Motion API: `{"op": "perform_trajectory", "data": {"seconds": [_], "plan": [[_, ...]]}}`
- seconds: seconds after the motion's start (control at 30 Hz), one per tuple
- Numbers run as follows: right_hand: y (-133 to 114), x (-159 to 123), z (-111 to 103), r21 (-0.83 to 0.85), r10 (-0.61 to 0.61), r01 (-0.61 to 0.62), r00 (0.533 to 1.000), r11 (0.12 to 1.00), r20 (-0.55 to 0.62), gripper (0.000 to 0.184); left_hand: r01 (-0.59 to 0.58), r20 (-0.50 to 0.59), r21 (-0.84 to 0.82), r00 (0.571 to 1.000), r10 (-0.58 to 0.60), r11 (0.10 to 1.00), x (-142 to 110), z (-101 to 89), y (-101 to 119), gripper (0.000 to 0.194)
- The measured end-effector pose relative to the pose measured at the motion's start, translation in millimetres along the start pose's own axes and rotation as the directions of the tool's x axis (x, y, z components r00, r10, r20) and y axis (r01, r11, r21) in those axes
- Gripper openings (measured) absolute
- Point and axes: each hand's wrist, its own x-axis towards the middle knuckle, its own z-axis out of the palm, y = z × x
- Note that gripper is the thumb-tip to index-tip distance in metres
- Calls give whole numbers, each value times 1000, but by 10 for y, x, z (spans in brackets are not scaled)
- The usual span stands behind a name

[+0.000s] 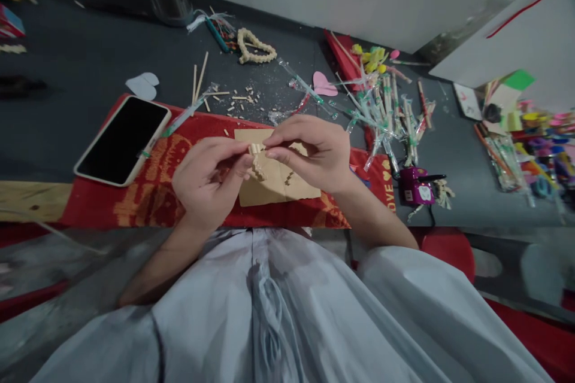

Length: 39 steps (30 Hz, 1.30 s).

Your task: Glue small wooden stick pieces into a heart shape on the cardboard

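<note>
Above a tan paper sheet [278, 192], my left hand [207, 178] is closed, thumb and index finger pinching a small bundle of short pale stick pieces [255, 149]. Close against the other end of it, my right hand [309, 149] is closed in a pinch too; whatever sits between its fingertips is too small to make out. Just below the fingers hangs or lies a pale knobbly strip [258, 169], partly hidden by my left hand. The paper rests on a red cloth [153, 206] with gold print.
A phone [123, 140] lies left on the cloth. Beyond are stick crumbs [242, 97], a pale heart-shaped frame [256, 48], a white paper heart [142, 85] and a pink one [324, 84]. Wrapped sticks [386, 102] and a purple box [415, 185] stand right.
</note>
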Motion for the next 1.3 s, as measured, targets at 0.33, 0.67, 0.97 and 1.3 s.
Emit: {"op": "perform_trajectory", "data": {"seconds": [0.33, 0.67, 0.97, 1.3], "plan": [[-140, -32, 45, 52, -34, 36, 999, 998, -22, 17, -195, 75, 158, 980, 185, 968, 44, -101, -13, 12], [-100, -56, 98, 50, -132, 136, 989, 990, -66, 11, 46, 112, 170, 992, -66, 984, 24, -153, 70, 7], [-103, -42, 30, -34, -97, 94, 991, 995, -90, 15, -19, -31, -88, 999, 17, 996, 32, -5, -28, 9], [-26, -68, 61, -196, -135, 128, 991, 972, -23, 19, 508, 92, -412, 849, -520, 757, 93, 121, 71, 40]]}}
